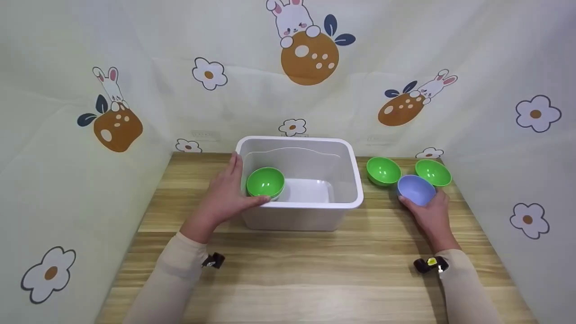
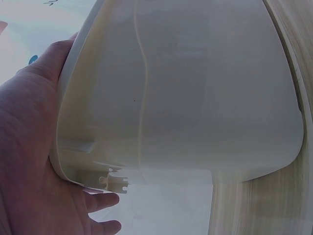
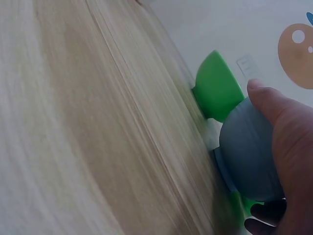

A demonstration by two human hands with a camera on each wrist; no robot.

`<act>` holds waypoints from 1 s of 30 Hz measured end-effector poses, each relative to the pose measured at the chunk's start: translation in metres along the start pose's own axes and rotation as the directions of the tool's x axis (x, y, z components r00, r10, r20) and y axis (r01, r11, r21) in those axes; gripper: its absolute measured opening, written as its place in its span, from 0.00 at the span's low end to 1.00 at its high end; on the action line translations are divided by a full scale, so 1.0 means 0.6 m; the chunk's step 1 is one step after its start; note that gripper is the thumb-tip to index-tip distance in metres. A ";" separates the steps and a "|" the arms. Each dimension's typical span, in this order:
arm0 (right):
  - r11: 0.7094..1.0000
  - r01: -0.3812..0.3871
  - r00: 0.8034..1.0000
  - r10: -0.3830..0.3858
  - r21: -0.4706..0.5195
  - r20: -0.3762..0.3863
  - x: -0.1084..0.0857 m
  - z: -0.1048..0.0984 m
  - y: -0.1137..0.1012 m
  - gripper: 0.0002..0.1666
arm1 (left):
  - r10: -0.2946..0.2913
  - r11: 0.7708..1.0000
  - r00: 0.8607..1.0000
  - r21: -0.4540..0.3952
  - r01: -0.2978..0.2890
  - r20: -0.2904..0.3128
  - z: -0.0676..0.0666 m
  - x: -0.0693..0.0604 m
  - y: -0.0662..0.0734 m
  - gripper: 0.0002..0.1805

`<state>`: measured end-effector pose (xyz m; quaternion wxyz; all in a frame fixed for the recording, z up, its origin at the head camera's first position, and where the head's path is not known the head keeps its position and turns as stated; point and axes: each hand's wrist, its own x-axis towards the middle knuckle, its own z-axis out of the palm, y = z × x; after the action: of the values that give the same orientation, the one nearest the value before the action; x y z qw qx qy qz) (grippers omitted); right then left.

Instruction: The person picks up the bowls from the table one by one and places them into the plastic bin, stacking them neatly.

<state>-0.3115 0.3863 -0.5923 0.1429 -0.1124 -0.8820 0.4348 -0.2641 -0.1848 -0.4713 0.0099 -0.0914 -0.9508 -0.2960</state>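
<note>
"While the left hand (image 1: 220, 193) lies nearly straight-fingered against the white plastic bin (image 1: 294, 219) at centre frame, thumb on its front rim, what's the right doing?"

"Right of frame in the head view, the right hand (image 1: 434, 218) pinches the blue bowl (image 1: 416, 191) by its rim; 2 green bowls (image 1: 383, 170) sit behind, on the wooden table (image 1: 315, 279)."

"Inside the bin?"

"1 more green bowl (image 1: 265, 182), left end, a pale edge beneath it."

"Left wrist view?"

"The hand fills the left edge, loosely spread; 2 fingertips show past the bin's corner, lower left."

"And the right wrist view?"

"Lower right, the blue bowl sits between thumb and fingers, held about bowl-wide. Whether it touches the table, I can't tell."
</note>
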 end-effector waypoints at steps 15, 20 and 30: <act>0.999 0.009 1.000 -0.008 0.039 -0.015 0.000 0.005 0.006 0.73 | 0.000 1.000 1.000 0.004 0.000 0.005 0.001 0.000 -0.002 0.86; 0.999 0.016 1.000 -0.015 0.042 -0.028 -0.001 -0.001 0.006 0.73 | 0.003 1.000 1.000 0.008 -0.004 0.006 0.001 0.000 -0.002 0.86; 0.998 0.017 1.000 -0.018 0.054 0.022 -0.003 -0.025 -0.015 0.73 | 0.006 1.000 1.000 -0.008 -0.006 0.001 0.000 -0.002 -0.001 0.85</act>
<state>-0.3054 0.3911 -0.5766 0.1396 -0.0960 -0.8726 0.4582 -0.2631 -0.1858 -0.4716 0.0102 -0.0946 -0.9493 -0.2995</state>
